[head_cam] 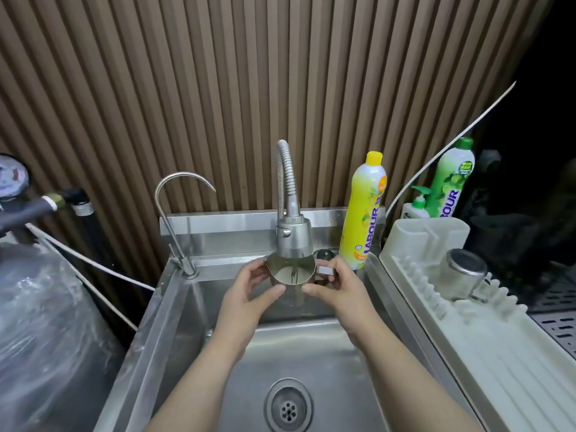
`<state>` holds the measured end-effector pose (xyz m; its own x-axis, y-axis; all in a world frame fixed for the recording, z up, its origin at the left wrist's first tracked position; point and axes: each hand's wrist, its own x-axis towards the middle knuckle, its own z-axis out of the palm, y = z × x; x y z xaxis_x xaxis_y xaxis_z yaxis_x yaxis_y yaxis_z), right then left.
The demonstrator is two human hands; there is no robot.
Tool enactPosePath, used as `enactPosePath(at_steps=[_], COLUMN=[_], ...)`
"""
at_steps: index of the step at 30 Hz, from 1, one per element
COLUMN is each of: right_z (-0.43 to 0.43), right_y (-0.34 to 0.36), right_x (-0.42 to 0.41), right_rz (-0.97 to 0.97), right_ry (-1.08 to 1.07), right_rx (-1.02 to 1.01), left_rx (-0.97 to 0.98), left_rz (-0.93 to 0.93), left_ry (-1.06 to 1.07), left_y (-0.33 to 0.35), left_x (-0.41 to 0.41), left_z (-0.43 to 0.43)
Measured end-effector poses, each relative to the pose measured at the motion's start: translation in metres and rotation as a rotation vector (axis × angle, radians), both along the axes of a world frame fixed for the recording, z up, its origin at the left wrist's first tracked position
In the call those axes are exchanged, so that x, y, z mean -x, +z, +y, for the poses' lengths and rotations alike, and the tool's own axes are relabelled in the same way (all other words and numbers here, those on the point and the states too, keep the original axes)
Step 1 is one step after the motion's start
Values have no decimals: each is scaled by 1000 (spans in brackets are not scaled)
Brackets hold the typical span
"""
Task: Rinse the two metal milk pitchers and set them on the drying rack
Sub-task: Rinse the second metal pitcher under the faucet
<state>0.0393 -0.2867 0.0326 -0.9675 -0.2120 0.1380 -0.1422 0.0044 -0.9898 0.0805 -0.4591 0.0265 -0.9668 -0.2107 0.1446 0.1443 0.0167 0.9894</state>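
Pitcher 1 (290, 277): metal, upright, mouth open toward camera, held over the sink (174, 307) directly under the flexible-neck faucet head (293, 235). A thin stream of water runs into it. Spout points left, handle points right.

Left hand (249, 291): wrapped around the pitcher's left side, thumb across the front wall, fingers closed on the body.

Right hand (336, 285): closed on the pitcher's right side, fingers at the handle, thumb on the front wall. Both hands clamp the same pitcher.

Pitcher 2 (463, 274): metal, lying tilted with its base toward camera, on the white drying rack (498, 353) just right of the sink, near the rack's back end.

Sink drain (288, 408) sits below the forearms. A slim gooseneck tap (177, 213) stands at the sink's back left corner.

Yellow detergent bottle (364, 213) stands on the sink's back right ledge. Green detergent bottle (452, 179) and a small pump bottle (417, 204) stand behind the rack.
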Motion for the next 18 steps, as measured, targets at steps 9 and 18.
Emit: enactPosePath(at_steps=[9, 18], right_z=[-11, -4], right_y=[0, 2], right_x=[-14, -24], right_rz=[33, 88], right_ry=[-87, -51], right_rx=[53, 15], left_rx=[30, 3], left_rz=[67, 109], left_ry=[-68, -61], left_y=[4, 0], left_x=[-3, -13], left_z=[-10, -3])
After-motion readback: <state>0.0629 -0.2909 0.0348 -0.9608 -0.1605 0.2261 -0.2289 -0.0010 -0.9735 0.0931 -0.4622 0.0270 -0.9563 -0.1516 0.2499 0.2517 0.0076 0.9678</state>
